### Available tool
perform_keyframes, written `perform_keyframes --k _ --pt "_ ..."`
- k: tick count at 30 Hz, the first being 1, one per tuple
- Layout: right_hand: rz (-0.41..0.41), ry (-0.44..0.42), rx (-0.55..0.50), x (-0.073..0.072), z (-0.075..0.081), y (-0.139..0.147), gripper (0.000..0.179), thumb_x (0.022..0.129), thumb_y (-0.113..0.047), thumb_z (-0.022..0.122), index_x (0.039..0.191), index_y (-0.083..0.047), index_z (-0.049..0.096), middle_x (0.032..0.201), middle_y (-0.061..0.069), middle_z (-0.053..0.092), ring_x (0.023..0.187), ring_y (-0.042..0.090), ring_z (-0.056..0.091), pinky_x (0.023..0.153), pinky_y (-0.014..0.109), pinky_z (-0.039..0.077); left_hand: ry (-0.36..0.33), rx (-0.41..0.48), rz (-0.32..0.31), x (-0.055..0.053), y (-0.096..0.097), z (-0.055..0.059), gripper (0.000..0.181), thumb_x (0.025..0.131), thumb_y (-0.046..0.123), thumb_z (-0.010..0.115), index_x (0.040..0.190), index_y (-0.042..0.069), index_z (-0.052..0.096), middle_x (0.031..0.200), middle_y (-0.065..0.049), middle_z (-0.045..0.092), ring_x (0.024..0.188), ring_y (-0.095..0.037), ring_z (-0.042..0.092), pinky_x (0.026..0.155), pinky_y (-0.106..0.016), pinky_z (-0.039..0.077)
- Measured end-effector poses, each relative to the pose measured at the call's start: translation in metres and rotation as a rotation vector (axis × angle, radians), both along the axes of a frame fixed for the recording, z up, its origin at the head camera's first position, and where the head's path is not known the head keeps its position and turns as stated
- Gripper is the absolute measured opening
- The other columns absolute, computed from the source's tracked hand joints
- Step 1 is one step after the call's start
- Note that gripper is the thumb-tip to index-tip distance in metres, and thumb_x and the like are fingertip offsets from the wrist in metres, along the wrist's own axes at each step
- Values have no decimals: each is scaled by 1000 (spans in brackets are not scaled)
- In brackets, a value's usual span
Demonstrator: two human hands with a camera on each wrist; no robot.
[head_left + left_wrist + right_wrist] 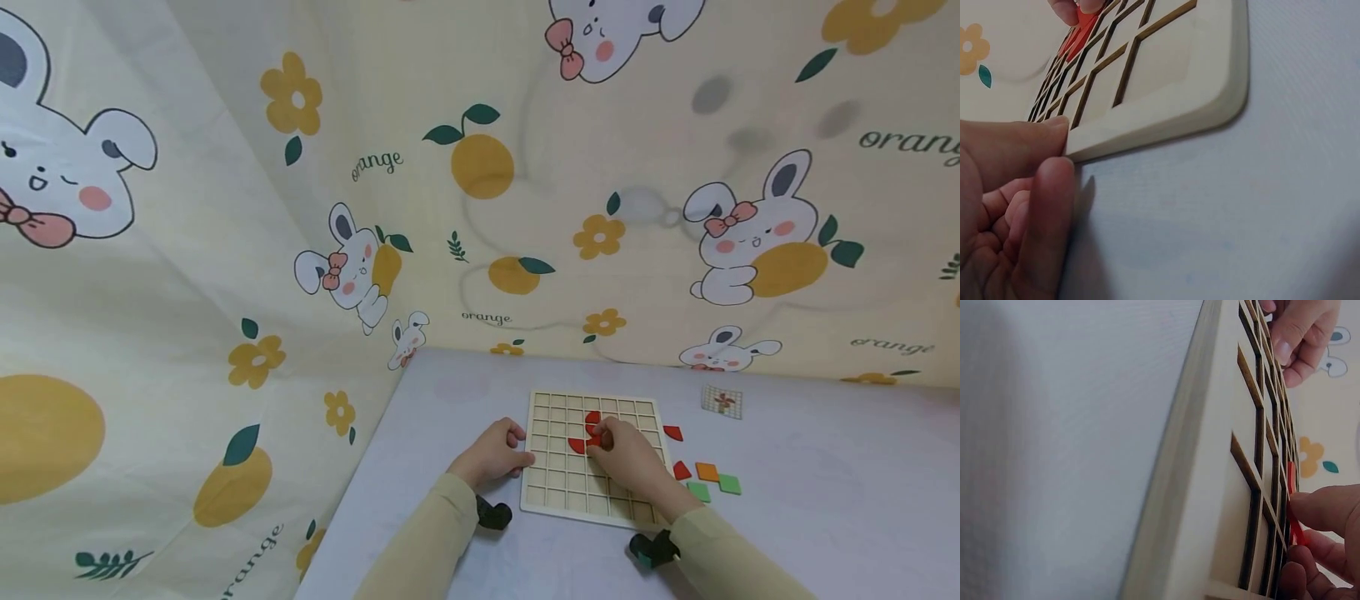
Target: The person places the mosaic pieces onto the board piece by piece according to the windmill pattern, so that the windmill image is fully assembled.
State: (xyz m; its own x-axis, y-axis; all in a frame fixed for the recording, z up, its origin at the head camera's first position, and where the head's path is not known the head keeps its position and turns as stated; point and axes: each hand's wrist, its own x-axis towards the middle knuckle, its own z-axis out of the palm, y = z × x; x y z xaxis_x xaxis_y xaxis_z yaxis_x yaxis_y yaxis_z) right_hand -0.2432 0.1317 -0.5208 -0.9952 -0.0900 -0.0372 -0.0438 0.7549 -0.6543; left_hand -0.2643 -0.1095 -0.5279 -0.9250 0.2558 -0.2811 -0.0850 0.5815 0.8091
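Note:
A square wooden grid board (551, 492) lies on the table. At its left edge, my left hand (487, 454) grips the rim between thumb and finger, as the left wrist view shows. My right hand (633, 458) is over the middle of the grid. Its thumb and fingertips pinch a red piece (1294, 519) low against the cells. Beside those fingertips, red pieces with curved edges sit in the grid, one higher up (592, 416) and another to the left (576, 446). The right fingers partly cover the red group.
Right of the board lie two loose red pieces (672, 433), an orange square (707, 472) and two green squares (730, 484). A small card with a gridded flower picture (722, 402) lies farther back. A patterned cloth (555, 317) hangs behind the table.

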Motion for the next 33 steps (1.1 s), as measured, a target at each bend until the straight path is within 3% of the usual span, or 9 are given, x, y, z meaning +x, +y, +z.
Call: perform_keyframes --k 11,23,33 --pt "-15 17 -11 -1 -4 2 30 86 -17 73 109 -3 61 94 6 55 83 22 50 74 36 49 2 7 29 0 2 -1 33 84 18 77 108 12 55 96 -6 49 67 -13 60 63 -27 47" --pt "-14 65 -19 -2 -11 1 29 86 -19 73 106 -3 60 86 4 55 76 20 50 67 33 46 4 28 33 0 2 -3 31 85 18 76 107 12 54 95 -6 49 67 -14 60 61 -27 48" --pt "-26 31 -15 -3 -9 0 31 85 -21 75 105 -4 59 87 4 54 78 20 50 69 33 46 -1 34 38 0 3 -2 31 85 17 76 107 11 54 94 -7 49 66 -14 59 59 -26 48"
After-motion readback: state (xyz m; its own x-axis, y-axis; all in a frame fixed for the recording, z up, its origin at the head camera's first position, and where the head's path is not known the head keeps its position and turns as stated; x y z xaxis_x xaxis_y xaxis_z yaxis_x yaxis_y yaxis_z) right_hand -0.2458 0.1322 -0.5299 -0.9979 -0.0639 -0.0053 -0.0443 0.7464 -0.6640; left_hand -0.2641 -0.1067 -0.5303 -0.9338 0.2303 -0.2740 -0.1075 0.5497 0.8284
